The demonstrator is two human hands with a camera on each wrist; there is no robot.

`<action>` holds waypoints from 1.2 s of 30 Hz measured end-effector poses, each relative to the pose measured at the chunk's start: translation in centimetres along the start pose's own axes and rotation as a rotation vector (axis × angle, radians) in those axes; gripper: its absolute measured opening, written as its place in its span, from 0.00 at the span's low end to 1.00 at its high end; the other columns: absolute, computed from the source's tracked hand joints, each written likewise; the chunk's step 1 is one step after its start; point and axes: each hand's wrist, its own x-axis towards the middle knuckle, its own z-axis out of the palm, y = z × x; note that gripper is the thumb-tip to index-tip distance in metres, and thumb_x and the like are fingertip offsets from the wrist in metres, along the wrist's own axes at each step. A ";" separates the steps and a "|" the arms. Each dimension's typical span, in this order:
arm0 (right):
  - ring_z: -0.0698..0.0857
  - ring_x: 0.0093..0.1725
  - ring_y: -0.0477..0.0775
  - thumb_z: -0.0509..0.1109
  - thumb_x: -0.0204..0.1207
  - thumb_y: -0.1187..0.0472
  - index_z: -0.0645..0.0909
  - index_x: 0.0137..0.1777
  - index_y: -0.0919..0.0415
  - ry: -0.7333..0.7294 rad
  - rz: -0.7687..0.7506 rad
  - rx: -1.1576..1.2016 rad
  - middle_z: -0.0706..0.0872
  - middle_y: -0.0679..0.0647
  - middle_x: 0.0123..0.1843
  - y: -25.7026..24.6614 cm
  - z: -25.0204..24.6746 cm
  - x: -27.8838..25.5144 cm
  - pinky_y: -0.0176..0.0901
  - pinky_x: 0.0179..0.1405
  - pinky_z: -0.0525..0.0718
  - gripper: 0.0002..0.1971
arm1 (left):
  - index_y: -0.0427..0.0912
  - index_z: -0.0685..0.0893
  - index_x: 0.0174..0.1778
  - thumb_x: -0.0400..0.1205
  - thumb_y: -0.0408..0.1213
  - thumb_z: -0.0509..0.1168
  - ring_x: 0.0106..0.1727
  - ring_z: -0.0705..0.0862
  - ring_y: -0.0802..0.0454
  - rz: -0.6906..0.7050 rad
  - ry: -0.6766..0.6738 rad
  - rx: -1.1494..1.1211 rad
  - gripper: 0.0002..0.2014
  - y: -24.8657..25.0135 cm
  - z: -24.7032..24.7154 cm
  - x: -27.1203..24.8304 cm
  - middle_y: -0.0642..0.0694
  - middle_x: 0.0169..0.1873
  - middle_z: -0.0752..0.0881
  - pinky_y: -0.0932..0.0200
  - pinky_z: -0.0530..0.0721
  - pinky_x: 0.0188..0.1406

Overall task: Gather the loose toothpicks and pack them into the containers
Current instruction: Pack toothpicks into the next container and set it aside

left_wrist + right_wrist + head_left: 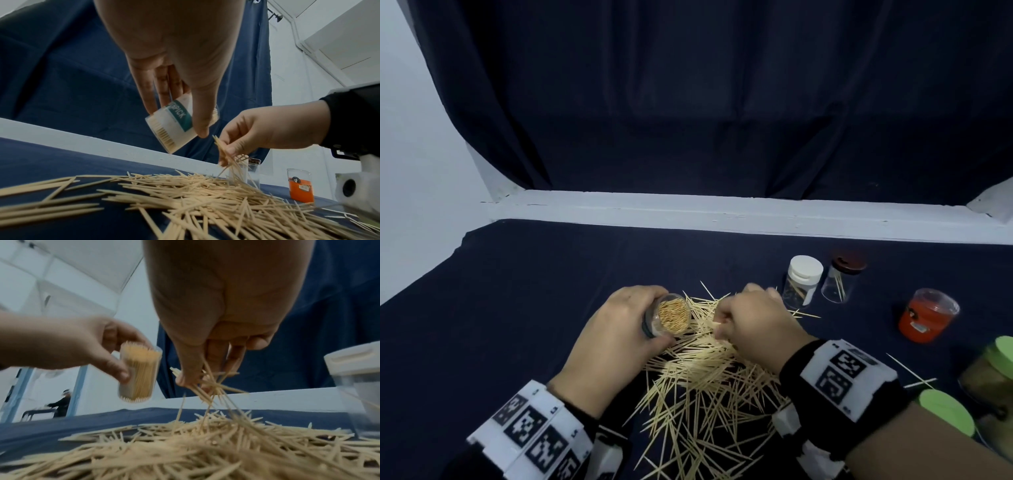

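A heap of loose toothpicks (709, 380) (195, 194) (205, 447) lies on the dark blue cloth in front of me. My left hand (616, 329) (174, 53) grips a clear container (671, 317) (174, 128) (138, 374), open end up and tilted, packed full of toothpicks. My right hand (753, 322) (216, 318) pinches a small bunch of toothpicks (226, 154) (207, 382) just above the heap, right of the container.
At the back right stand a white-capped jar (802, 279) and a dark-lidded clear jar (840, 279), each holding a few toothpicks. A red-labelled cup (924, 318) is further right, with green-lidded jars (993, 373) at the right edge. A white ledge (722, 216) borders the table.
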 end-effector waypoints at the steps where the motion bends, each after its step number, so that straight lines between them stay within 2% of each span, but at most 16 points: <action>1: 0.73 0.58 0.49 0.68 0.77 0.47 0.82 0.45 0.44 0.013 0.016 0.037 0.80 0.44 0.42 0.2 -0.3 0.0 0.47 0.63 0.62 0.05 | 0.54 0.82 0.59 0.66 0.41 0.80 0.56 0.76 0.64 -0.001 -0.002 0.005 0.25 0.0 0.0 0.0 0.64 0.50 0.80 0.76 0.70 0.51; 3: 0.77 0.54 0.48 0.69 0.77 0.48 0.84 0.45 0.46 0.014 0.041 0.095 0.85 0.44 0.42 0.5 -0.8 -0.1 0.46 0.63 0.64 0.05 | 0.54 0.82 0.59 0.67 0.41 0.80 0.56 0.76 0.64 0.000 -0.006 0.016 0.25 0.1 0.1 0.1 0.65 0.50 0.80 0.75 0.70 0.50; 5: 0.80 0.47 0.47 0.70 0.77 0.51 0.86 0.47 0.50 0.048 0.042 0.188 0.84 0.44 0.36 0.7 -1.3 -0.4 0.44 0.61 0.70 0.06 | 0.53 0.82 0.60 0.67 0.41 0.79 0.56 0.75 0.65 -0.002 -0.010 0.023 0.25 0.2 0.2 0.2 0.65 0.50 0.79 0.76 0.70 0.49; 8: 0.82 0.41 0.45 0.70 0.78 0.53 0.86 0.48 0.53 0.116 -0.003 0.324 0.87 0.47 0.40 0.5 -1.8 -1.2 0.37 0.44 0.76 0.06 | 0.53 0.82 0.60 0.67 0.42 0.79 0.56 0.75 0.64 -0.009 -0.022 0.033 0.25 0.3 0.3 0.2 0.63 0.51 0.80 0.72 0.71 0.52; 9: 0.82 0.42 0.45 0.69 0.79 0.53 0.87 0.49 0.53 0.125 -0.026 0.342 0.87 0.47 0.43 0.2 -2.0 -1.4 0.37 0.43 0.77 0.07 | 0.53 0.82 0.60 0.67 0.42 0.79 0.56 0.75 0.64 -0.012 -0.028 0.034 0.26 0.4 0.3 0.2 0.63 0.51 0.80 0.70 0.72 0.53; 11: 0.82 0.48 0.47 0.67 0.80 0.54 0.87 0.53 0.53 0.134 -0.093 0.317 0.85 0.48 0.49 -0.3 -2.2 -1.6 0.42 0.51 0.79 0.09 | 0.53 0.82 0.60 0.66 0.42 0.80 0.56 0.76 0.63 -0.011 -0.034 0.034 0.26 0.6 0.3 0.3 0.62 0.51 0.81 0.67 0.74 0.54; 13: 0.81 0.54 0.51 0.63 0.83 0.54 0.85 0.59 0.54 0.107 -0.155 0.218 0.83 0.50 0.54 -1.0 -2.4 -1.5 0.45 0.55 0.78 0.12 | 0.53 0.82 0.60 0.66 0.42 0.79 0.57 0.76 0.63 -0.003 -0.041 0.034 0.26 0.7 0.4 0.3 0.61 0.52 0.82 0.67 0.74 0.54; 15: 0.80 0.57 0.54 0.59 0.85 0.54 0.82 0.64 0.55 0.056 -0.185 0.090 0.80 0.52 0.57 -1.4 -2.3 -1.2 0.45 0.55 0.78 0.14 | 0.53 0.82 0.61 0.67 0.42 0.79 0.57 0.76 0.64 0.005 -0.050 0.033 0.26 0.7 0.5 0.3 0.61 0.52 0.82 0.68 0.74 0.53; 17: 0.81 0.56 0.57 0.57 0.86 0.57 0.81 0.63 0.56 0.047 -0.207 -0.020 0.77 0.52 0.55 -1.7 -1.9 -0.9 0.45 0.51 0.79 0.13 | 0.52 0.82 0.61 0.67 0.42 0.78 0.56 0.75 0.64 0.017 -0.050 0.033 0.25 0.9 0.5 0.2 0.62 0.52 0.81 0.70 0.73 0.52; 20: 0.81 0.51 0.57 0.61 0.82 0.65 0.81 0.57 0.57 0.103 -0.214 -0.069 0.69 0.50 0.48 -2.0 -1.4 -0.9 0.42 0.44 0.76 0.09 | 0.51 0.82 0.60 0.67 0.41 0.79 0.56 0.75 0.64 0.031 -0.047 0.028 0.25 1.3 0.5 0.1 0.62 0.50 0.80 0.71 0.71 0.50; 23: 0.79 0.51 0.56 0.61 0.81 0.65 0.82 0.58 0.59 0.119 -0.233 -0.039 0.69 0.52 0.52 -2.4 -1.3 -1.0 0.44 0.48 0.79 0.10 | 0.51 0.82 0.61 0.67 0.41 0.79 0.55 0.73 0.66 0.034 -0.059 0.035 0.26 1.5 0.7 0.1 0.64 0.48 0.76 0.75 0.68 0.48; 27: 0.81 0.52 0.54 0.66 0.78 0.65 0.82 0.55 0.58 0.142 -0.255 0.083 0.75 0.50 0.49 -3.2 -1.6 -0.9 0.44 0.50 0.78 0.08 | 0.51 0.82 0.59 0.66 0.42 0.80 0.54 0.75 0.63 0.067 -0.088 -0.001 0.25 1.9 0.8 0.0 0.63 0.47 0.77 0.75 0.71 0.47; 30: 0.81 0.50 0.50 0.75 0.72 0.61 0.85 0.50 0.60 0.175 -0.201 0.335 0.79 0.49 0.50 -2.8 -1.7 -0.8 0.46 0.53 0.79 0.08 | 0.50 0.82 0.59 0.66 0.43 0.80 0.53 0.75 0.64 0.079 -0.079 -0.017 0.26 1.9 0.8 0.0 0.63 0.47 0.77 0.78 0.70 0.46; 31: 0.80 0.48 0.47 0.78 0.69 0.60 0.86 0.50 0.59 0.212 -0.187 0.428 0.79 0.47 0.49 -2.5 -1.7 -0.9 0.43 0.53 0.80 0.10 | 0.50 0.82 0.60 0.66 0.42 0.80 0.54 0.75 0.64 0.078 -0.067 -0.020 0.26 1.8 0.8 0.0 0.64 0.47 0.77 0.78 0.70 0.46; 33: 0.79 0.43 0.39 0.81 0.65 0.61 0.87 0.51 0.57 0.291 -0.156 0.552 0.76 0.41 0.46 -2.1 -1.5 -1.2 0.32 0.47 0.80 0.14 | 0.50 0.83 0.60 0.66 0.42 0.80 0.54 0.75 0.64 0.072 -0.044 -0.022 0.26 1.5 0.7 0.0 0.64 0.48 0.77 0.79 0.70 0.46; 36: 0.82 0.40 0.39 0.81 0.65 0.66 0.88 0.46 0.58 0.386 -0.142 0.689 0.77 0.40 0.44 -1.9 -1.0 -1.6 0.27 0.41 0.80 0.10 | 0.51 0.83 0.60 0.65 0.42 0.81 0.54 0.74 0.67 0.077 -0.018 -0.024 0.27 1.2 0.7 0.0 0.65 0.49 0.78 0.79 0.69 0.48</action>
